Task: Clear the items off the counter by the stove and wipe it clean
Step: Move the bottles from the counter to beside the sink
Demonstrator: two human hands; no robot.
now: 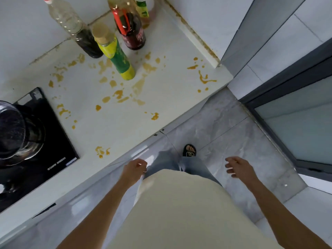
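Both hands, left hand point(135, 168) loosely curled and right hand point(237, 167) spread, hang empty below the stained counter point(115, 123), where four bottles point(115, 53) stand, tops cropped.

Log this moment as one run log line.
stage: start | hands: left hand, right hand empty | white counter: orange stains, four bottles standing | wiping: not begun
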